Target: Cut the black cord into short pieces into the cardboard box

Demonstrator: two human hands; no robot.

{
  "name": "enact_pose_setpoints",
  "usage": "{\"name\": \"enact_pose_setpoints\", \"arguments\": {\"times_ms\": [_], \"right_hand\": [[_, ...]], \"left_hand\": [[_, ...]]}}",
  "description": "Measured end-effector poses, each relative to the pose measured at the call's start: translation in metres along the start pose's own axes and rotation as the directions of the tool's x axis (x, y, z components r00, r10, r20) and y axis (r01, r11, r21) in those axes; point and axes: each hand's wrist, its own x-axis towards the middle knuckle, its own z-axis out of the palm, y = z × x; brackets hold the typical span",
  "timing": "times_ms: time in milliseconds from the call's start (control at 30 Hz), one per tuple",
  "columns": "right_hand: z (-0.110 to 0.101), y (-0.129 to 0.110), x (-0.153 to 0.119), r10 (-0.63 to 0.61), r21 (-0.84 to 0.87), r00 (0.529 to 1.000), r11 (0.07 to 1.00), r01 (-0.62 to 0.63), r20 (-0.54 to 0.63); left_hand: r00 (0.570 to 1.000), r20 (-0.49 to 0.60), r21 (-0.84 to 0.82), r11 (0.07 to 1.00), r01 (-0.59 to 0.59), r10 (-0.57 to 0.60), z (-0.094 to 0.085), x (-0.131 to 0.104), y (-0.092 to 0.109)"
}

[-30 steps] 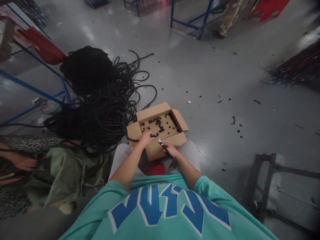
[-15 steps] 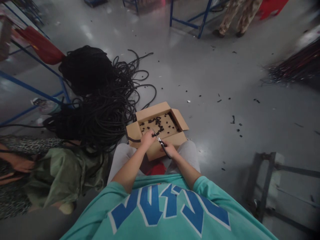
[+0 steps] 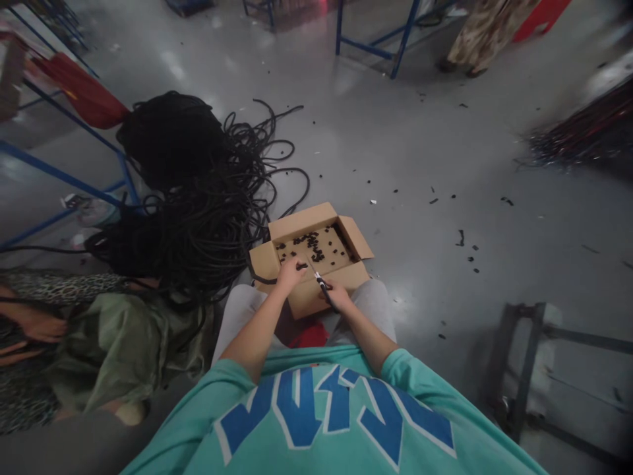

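My left hand (image 3: 291,273) is closed on a black rubbery cord (image 3: 264,280), and a short end (image 3: 301,266) sticks out past its fingertips. Whether the cord is hollow cannot be made out. My right hand (image 3: 337,295) grips dark-handled scissors (image 3: 321,284) with a pale part near the pivot. Their thin blades point up and left, just right of the cord's end and apart from it. Both hands are over the near side of an open cardboard box (image 3: 302,220) that rests at my knees. Many short black cut pieces (image 3: 314,245) lie scattered on its bottom.
A large heap of black cord (image 3: 198,224) lies left of the box. At lower left sits a co-worker in green trousers (image 3: 119,343). Blue metal frames (image 3: 370,47) stand ahead and left. A grey metal frame (image 3: 529,369) is at right, and black scraps (image 3: 461,237) litter the floor.
The scissors have drawn slightly away from the cord, and the end beyond my left fingertips looks shorter. A person's legs at the top right have shifted.
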Motion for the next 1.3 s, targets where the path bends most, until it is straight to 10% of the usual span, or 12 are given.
{"name": "enact_pose_setpoints", "arguments": {"times_ms": [300,1300], "right_hand": [[-0.012,-0.009,-0.016,-0.205,0.222,0.974,0.958,0.179,0.097],[-0.005,-0.023,-0.029,-0.046,0.148,0.987,0.989,0.023,0.154]], "left_hand": [[0.983,0.183,-0.564,0.815,0.129,-0.029,-0.017,-0.004,-0.003],[0.966,0.255,-0.495,0.853,0.165,-0.039,-0.022,-0.005,-0.012]]}}
